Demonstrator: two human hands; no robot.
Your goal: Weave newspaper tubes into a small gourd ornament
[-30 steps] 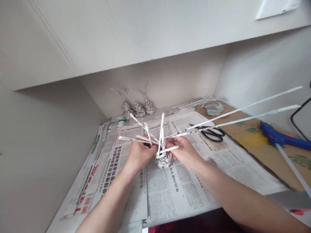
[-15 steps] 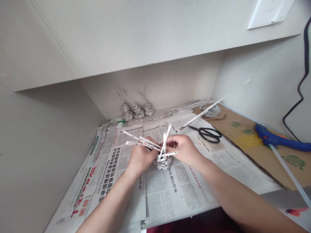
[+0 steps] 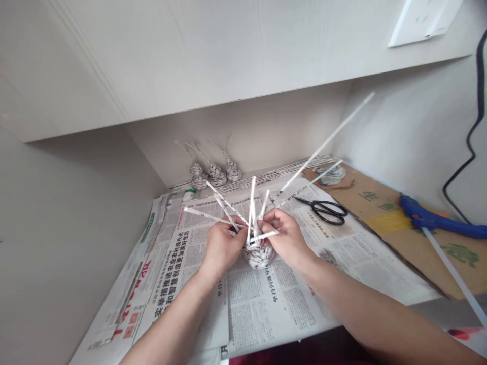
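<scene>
A small round basket (image 3: 258, 257) woven from rolled newspaper sits between my hands, with several paper sticks (image 3: 252, 203) rising and fanning out from its rim. My left hand (image 3: 225, 244) is closed at the left side of the rim, thumb and fingers pinching around the paper sticks there. On the right, my right hand (image 3: 286, 234) is closed at the rim too, pinching a paper stick. A long paper stick (image 3: 323, 147) slants up and right from behind the right fingers. The fingertips of both hands are partly hidden by sticks.
Newspaper sheets (image 3: 262, 324) cover the table. Several small woven gourds (image 3: 217, 176) and a bundle of paper sticks (image 3: 274, 175) lie at the back. Black scissors (image 3: 329, 212) lie to the right, near cardboard (image 3: 384, 213) with a blue glue gun (image 3: 437, 220). A cabinet (image 3: 190, 61) overhangs the back.
The long paper stick has swung higher, and a second one shows below it. The sticks above the basket have shifted and spread. Both hands stay at the rim.
</scene>
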